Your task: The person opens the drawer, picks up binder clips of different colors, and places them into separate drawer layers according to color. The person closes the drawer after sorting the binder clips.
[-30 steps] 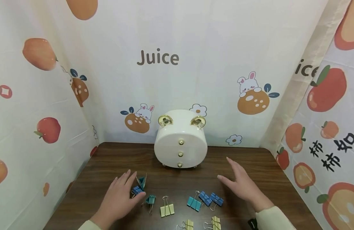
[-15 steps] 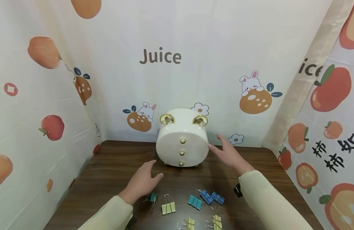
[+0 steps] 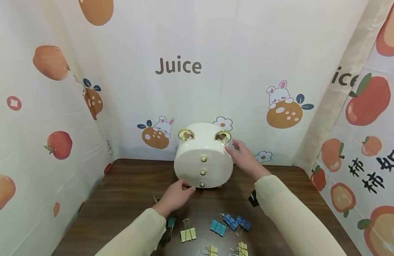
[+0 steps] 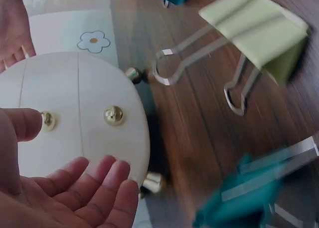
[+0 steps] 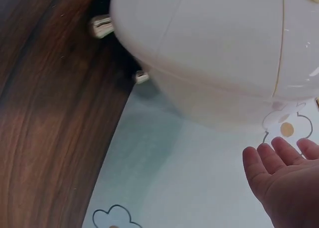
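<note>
White curtains (image 3: 216, 96) printed with fruit, rabbits, flowers and the word "Juice" surround the brown wooden table (image 3: 120, 188) before you. At its far edge, near the back curtain, stands the white box (image 3: 190, 165), upright on small gold feet (image 4: 155, 182). Three gold knobs (image 3: 203, 172) run in a column down its front, and two gold ears (image 3: 222, 136) sit on top.

Your hands are apart, one at either side of the box, and neither is closed round anything. Your left hand (image 3: 176, 195) lies at the lower left of the front, fingers extended and thumb spread away from them; whether it touches the box cannot be told. Your right hand (image 3: 246, 160) is beside the upper right side, just below the ear there, its fingers loosely extended; contact is likewise unclear.

Nearer you lie binder clips: a dark teal clip (image 3: 171, 223) partly behind your left sleeve (image 3: 142, 231), a yellow clip (image 3: 188, 234) beside it, a turquoise clip (image 3: 218, 227) next to two blue clips (image 3: 243, 223), and two further yellow clips (image 3: 242, 249) cut by the lower edge of the head view.
</note>
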### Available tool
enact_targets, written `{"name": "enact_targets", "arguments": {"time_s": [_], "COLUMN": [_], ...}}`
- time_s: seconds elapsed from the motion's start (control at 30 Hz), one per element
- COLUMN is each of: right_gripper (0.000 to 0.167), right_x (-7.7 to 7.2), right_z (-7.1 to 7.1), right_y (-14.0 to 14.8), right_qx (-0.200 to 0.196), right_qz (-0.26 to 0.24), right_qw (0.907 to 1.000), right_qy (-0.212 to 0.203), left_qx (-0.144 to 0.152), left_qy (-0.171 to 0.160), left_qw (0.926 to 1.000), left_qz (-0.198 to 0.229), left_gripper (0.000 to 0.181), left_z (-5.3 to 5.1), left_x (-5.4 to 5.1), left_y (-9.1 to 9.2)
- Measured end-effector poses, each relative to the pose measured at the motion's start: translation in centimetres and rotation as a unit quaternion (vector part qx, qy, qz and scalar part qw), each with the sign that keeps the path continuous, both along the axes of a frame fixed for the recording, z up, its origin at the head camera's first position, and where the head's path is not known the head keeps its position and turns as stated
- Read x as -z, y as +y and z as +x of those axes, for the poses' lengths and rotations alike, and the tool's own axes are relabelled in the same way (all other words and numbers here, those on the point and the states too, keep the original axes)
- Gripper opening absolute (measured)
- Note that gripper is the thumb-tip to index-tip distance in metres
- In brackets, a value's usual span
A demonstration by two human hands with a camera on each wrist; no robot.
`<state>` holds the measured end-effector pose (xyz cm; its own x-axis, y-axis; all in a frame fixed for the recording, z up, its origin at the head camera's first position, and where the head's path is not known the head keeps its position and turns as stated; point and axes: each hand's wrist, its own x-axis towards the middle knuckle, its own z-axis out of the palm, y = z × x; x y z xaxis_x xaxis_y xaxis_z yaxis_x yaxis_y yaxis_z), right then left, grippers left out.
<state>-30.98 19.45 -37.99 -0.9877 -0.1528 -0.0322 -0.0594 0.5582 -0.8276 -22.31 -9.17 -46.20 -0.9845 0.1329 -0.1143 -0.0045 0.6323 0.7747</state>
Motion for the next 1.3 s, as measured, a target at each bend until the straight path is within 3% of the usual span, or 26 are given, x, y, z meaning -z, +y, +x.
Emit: {"name": "enact_targets", "arguments": {"time_s": [0.17,0.4,0.83,1.07,1.3], "right_gripper": [0.089,0.085,0.073,0.069,0.061], "right_x": [-0.7,-1.6,-1.7,-0.6,-0.4], "right_z": [-0.9,-2.3,-2.9,-2.9,-2.9], "right_y": [-1.0,-2.0,-2.7,-3.1,-3.5], "right_qx": [0.012,0.019,0.021,0.029,0.038], "right_qz": [-0.018,-0.038,-0.071,-0.096,-0.108], "right_qw": [0.9997,0.9986,0.9968,0.9946,0.993], "right_qy": [0.014,0.031,0.03,0.028,0.03], "left_qx": [-0.023,-0.03,-0.034,-0.06,-0.069], "left_qy": [-0.017,-0.041,-0.086,-0.102,-0.141], "left_qw": [0.999,0.9943,0.9803,0.9749,0.9663], "left_qz": [0.035,0.094,0.174,0.188,0.204], "left_gripper": [0.032,0.035,0.036,0.034,0.04], "left_z": [-1.1,-2.4,-3.1,-3.1,-3.7], "left_x": [0.5,1.5,2.5,2.8,3.3], "left_y": [1.5,3.1,4.8,4.9,4.8]}}
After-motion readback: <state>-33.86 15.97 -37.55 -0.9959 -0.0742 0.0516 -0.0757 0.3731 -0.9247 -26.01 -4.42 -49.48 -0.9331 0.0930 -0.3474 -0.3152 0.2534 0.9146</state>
